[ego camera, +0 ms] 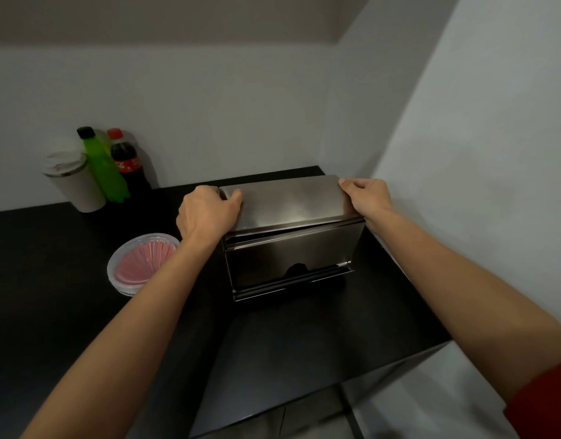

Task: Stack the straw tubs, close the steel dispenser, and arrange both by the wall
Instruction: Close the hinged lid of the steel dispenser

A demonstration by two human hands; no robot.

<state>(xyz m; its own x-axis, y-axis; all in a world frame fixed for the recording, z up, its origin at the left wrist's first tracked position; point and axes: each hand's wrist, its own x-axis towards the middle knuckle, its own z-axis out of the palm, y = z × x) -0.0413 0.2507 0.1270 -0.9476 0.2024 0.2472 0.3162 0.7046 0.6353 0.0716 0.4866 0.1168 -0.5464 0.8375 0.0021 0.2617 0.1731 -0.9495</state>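
both hands, left hand (206,212) and right hand (366,198), grip opposite ends of the boxy brushed-steel dispenser (292,236) on the black table (67,264), lid down, probably to slide it squarely wallward; clear stacked straw tubs (140,264) wait just left.

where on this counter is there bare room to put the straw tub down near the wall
Bare black counter lies along the back wall between the cola bottle and the steel dispenser, behind the straw tub. The near front edge is bare too. The far-left corner is crowded: tumbler, green bottle.
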